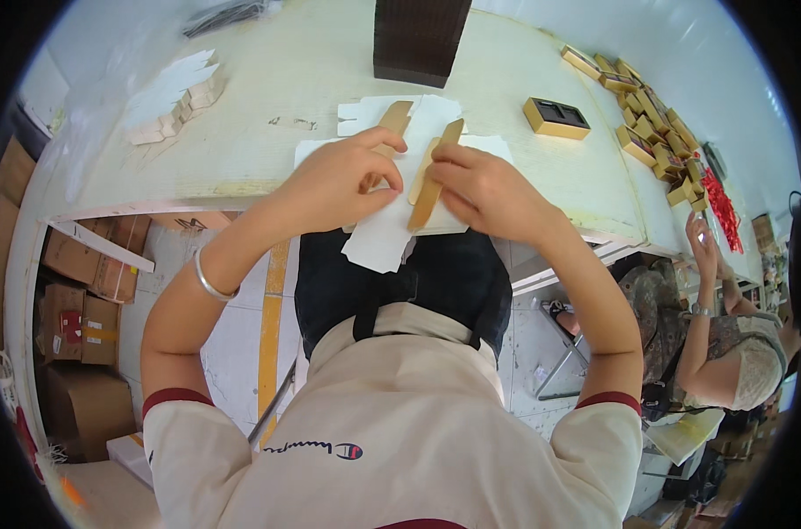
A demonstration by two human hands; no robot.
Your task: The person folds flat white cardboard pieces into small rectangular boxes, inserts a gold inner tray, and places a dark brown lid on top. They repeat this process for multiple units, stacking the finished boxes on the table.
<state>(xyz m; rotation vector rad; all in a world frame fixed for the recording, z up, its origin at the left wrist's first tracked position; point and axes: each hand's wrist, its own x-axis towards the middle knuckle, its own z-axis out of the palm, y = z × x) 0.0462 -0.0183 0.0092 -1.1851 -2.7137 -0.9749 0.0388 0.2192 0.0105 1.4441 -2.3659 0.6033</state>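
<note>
Nearest to the camera is my own beige shirt [392, 441], and above it my two forearms go up to the table edge. There my hands meet over a flat white cardboard blank [385, 231], which lies at the near edge of the white table [268, 132] and hangs a little over it. My left hand [334, 181] presses on the blank, with the fingers curled down on a tan folded flap [395, 119] that runs away from me. My right hand [489, 194] pinches a second tan flap [429, 181], which stands on its edge between thumb and fingers, tilted toward the far side. Both hands are closed on the same piece. On my left wrist is a silver bangle [208, 282].

Beyond the blank stands a dark brown stack [418, 40]. To the far left lies a row of white folded pieces [173, 97]. To the right sits one open gold box [556, 117], and further right many gold boxes [656, 132] lie in a line. At the right side another person [726, 344] works with one hand raised. Under the table on the left are brown cartons [79, 300].
</note>
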